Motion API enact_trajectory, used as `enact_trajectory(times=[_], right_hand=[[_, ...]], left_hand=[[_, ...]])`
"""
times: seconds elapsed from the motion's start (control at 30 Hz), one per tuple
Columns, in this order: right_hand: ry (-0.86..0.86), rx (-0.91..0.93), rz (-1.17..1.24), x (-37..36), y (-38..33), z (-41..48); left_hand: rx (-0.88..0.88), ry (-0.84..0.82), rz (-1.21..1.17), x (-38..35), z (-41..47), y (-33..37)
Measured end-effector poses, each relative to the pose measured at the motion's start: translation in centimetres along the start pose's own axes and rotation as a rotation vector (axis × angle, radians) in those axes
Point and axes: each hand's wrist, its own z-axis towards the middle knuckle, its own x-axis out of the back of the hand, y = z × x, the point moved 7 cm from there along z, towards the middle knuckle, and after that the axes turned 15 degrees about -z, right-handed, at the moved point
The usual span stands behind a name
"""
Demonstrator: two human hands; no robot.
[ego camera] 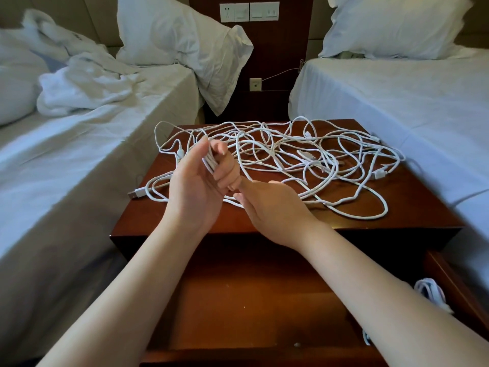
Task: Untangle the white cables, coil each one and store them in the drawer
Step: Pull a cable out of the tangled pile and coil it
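A tangle of white cables [304, 157] sprawls over the top of the wooden nightstand [423, 213]. My left hand [195, 189] is raised above its left part, fingers curled around a small coil of white cable [210, 161]. My right hand [272, 207] is just right of it, palm up, fingertips touching the left hand's fingers and pinching a strand that runs back into the tangle. A USB plug [135, 193] lies at the nightstand's left edge. The drawer [251, 300] below is pulled open; a coiled white cable [430, 287] lies at its right side, partly hidden by my right forearm.
Beds with white sheets flank the nightstand: the left bed [79, 154] has a rumpled duvet and pillow, the right bed [397, 102] a pillow. Wall sockets and switches [248, 11] sit on the dark panel behind. A thin wire runs from a lower socket [255, 84].
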Motion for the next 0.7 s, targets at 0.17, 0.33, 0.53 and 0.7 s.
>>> enact_trajectory(times=[0.17, 0.33, 0.53, 0.7], right_hand=[[-0.09, -0.026, -0.035, -0.7, 0.3, -0.3], [0.0, -0.019, -0.13, -0.5, 0.1, 0.0], [0.146, -0.037, -0.16, 0.7, 0.7, 0.1], [0.242, 0.006, -0.231, 2.2, 0.5, 0.2]], left_hand=[[-0.247, 0.238, 0.132, 2.5, 0.5, 2.6], [-0.28, 0.339, 0.454, 3.3, 0.5, 2.6], [-0.285, 0.352, 0.904, 3.1, 0.4, 2.6], [-0.198, 0.311, 1.137, 2.9, 0.5, 1.8]])
